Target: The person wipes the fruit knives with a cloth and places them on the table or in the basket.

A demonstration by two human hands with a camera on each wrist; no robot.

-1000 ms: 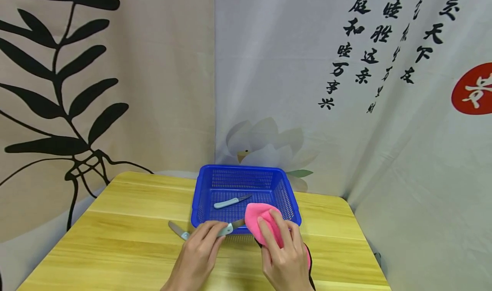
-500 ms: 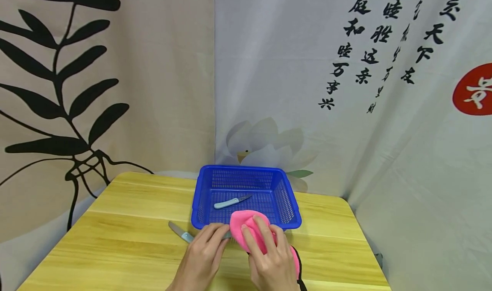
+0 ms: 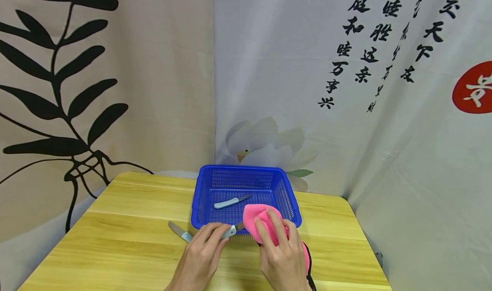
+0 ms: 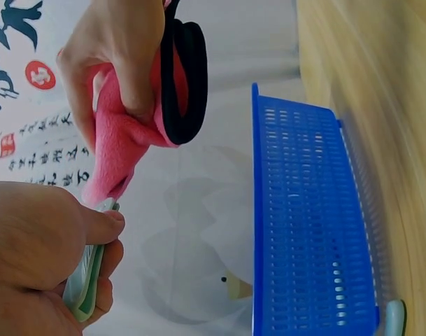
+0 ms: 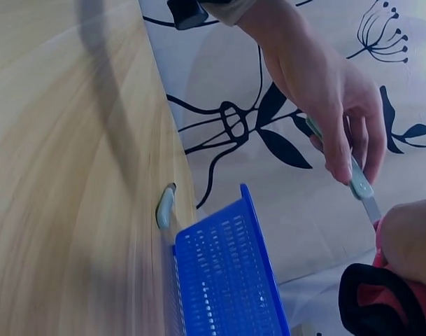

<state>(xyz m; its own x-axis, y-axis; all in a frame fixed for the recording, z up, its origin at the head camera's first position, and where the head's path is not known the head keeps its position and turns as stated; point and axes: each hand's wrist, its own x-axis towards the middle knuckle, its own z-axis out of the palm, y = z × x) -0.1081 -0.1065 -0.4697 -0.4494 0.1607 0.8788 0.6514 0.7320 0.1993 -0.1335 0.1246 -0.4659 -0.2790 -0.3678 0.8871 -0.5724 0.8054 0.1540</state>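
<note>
Rightward since the earlier frame goes the cloth (image 3: pixel 252 219), pinched in the right hand (image 3: pixel 285 254) over the far blade of the knife (image 3: pixel 231 231), which the left hand's (image 3: pixel 201 249) curled fingers hold raised by the basket (image 3: pixel 196 197), its axis running hand to hand, while curtain (image 3: pixel 269 48) characters (image 3: pixel 340 68) read 庭和睦万事兴.

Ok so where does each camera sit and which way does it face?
Head: on the person's head, facing forward and down over the table; left hand and right hand show.
Left wrist: on that wrist, picture turned sideways, facing past the held knife to the pink cloth; both hands show.
Right wrist: on that wrist, also turned sideways, facing across toward the left hand; both hands show, the right only partly.
Shared: both wrist views include the blue basket and that knife.
</note>
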